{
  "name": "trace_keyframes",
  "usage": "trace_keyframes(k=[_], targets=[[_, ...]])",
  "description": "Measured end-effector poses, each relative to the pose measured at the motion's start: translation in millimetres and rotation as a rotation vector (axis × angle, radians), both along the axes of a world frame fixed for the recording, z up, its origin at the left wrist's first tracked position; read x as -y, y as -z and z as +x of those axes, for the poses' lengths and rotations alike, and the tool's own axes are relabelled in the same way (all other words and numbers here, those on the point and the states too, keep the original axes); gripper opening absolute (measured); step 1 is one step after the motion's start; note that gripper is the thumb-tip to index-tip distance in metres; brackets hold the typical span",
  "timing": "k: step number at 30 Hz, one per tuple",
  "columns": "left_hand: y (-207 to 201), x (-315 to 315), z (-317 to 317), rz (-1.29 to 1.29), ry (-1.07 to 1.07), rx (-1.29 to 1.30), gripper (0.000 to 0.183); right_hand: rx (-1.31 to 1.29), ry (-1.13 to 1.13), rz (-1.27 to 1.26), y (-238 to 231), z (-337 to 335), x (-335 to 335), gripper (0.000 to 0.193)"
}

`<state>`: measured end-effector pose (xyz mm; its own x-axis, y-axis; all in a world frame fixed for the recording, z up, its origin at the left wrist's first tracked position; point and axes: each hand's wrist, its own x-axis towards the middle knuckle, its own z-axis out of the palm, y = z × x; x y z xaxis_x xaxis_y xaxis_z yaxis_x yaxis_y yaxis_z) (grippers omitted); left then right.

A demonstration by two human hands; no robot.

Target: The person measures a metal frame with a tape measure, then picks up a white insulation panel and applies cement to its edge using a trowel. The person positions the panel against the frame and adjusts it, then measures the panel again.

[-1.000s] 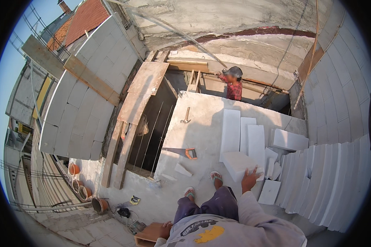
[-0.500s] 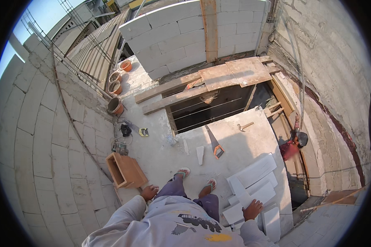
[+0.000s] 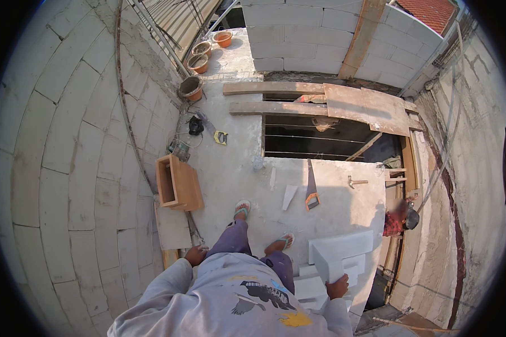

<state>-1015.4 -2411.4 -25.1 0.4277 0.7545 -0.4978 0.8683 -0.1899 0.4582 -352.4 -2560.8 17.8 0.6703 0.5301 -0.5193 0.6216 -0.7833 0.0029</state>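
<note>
My right hand (image 3: 337, 287) grips the near end of a white lightweight concrete block (image 3: 327, 259), which is tilted up above the others. Beneath and beside it lie several flat white block pieces (image 3: 351, 242), stacked loosely on the slab. My left hand (image 3: 195, 255) hangs at my left side with its fingers loosely bent and nothing seen in them. It is near a thin dark bar (image 3: 194, 227) on the floor. Ahead of my feet lie a handsaw (image 3: 311, 194) with an orange and black handle, a hammer (image 3: 356, 182) and a tapered block offcut (image 3: 289, 197).
Ahead, an opening (image 3: 320, 137) in the slab is crossed by bars, with planks (image 3: 281, 108) and plywood (image 3: 365, 106) beyond. A person (image 3: 402, 218) stands lower, past the right edge. At left are a wooden box (image 3: 180, 182), a second saw (image 3: 215, 132) and several buckets (image 3: 191, 88).
My right hand, flat on the block with fingers spread before, now grips its end, and the block has tilted up. My view has swung, shifting the scene.
</note>
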Motion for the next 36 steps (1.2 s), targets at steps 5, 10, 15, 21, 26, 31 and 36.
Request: trace_keyframes(k=[5,10,15,21,26,31,36], targets=[[-19,-35,1,-0.168,-0.414,0.087,0.039,-0.015,-0.091,-0.002,-22,-35,-57,0.092],[-23,-83,-59,-0.483,-0.914,0.281,0.037,-0.046,-0.094,0.024,-55,-96,-100,0.090],[3,-158,-186,-0.467,-1.025,0.313,0.037,-0.029,-0.023,0.089,-82,-196,-164,0.089],[-5,-330,-328,-0.240,-1.003,0.373,0.038,-0.047,0.049,0.089,-85,-291,-238,0.090],[-15,-494,-401,-0.112,-0.928,0.374,0.040,-0.071,0.020,0.023,-75,-343,-323,0.092],[-18,-619,-450,-0.003,-0.858,0.344,0.043,-0.107,-0.019,-0.040,-62,-398,-417,0.089],[-3,-679,-478,-0.105,-1.147,0.428,0.040,-0.095,-0.030,-0.032,-48,-438,-525,0.075]])
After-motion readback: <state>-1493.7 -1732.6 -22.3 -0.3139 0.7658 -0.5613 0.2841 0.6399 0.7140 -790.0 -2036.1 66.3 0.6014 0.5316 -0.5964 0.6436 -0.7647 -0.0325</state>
